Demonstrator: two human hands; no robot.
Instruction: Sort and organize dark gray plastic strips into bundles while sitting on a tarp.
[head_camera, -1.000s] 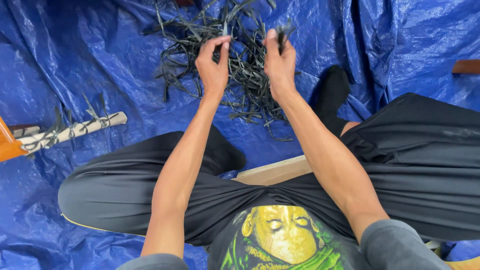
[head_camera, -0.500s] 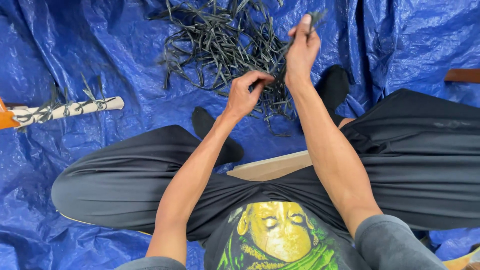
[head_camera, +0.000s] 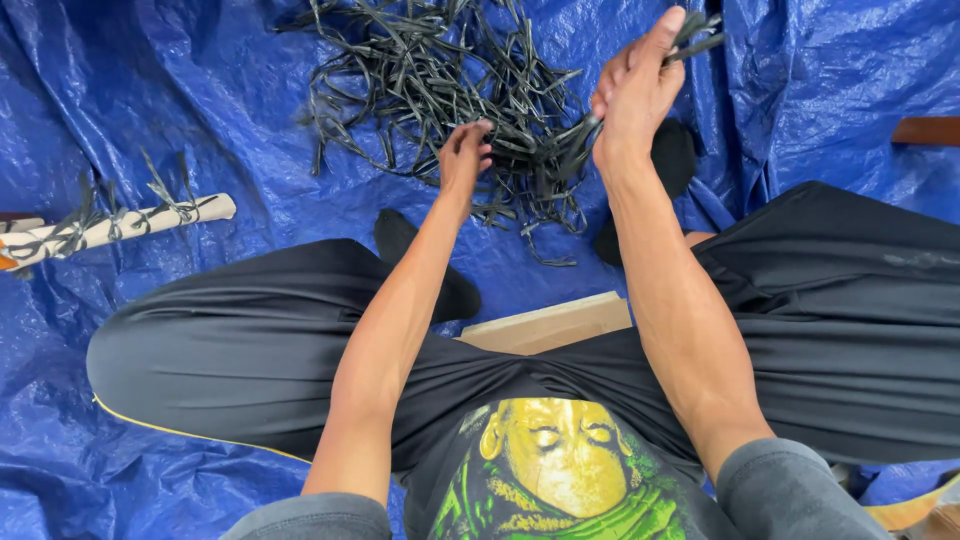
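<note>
Black strips are gathered from a pile on a blue tarp.

A small bunch of black strips (head_camera: 690, 38) is pinched in the raised right hand (head_camera: 635, 95), fingers closed around it, its ends sticking out above the fingertips and below the palm. The left hand (head_camera: 465, 155) is lowered onto the near edge of the pile of black strips (head_camera: 430, 80), fingers curled on loose strands; whether one is gripped cannot be told. The pile is spread on the blue tarp (head_camera: 200, 110), just beyond the black-socked feet. A pale stick wrapped with black ties (head_camera: 120, 225) is seen well apart at the left. A wooden board (head_camera: 550, 322) is visible between the legs.
</note>
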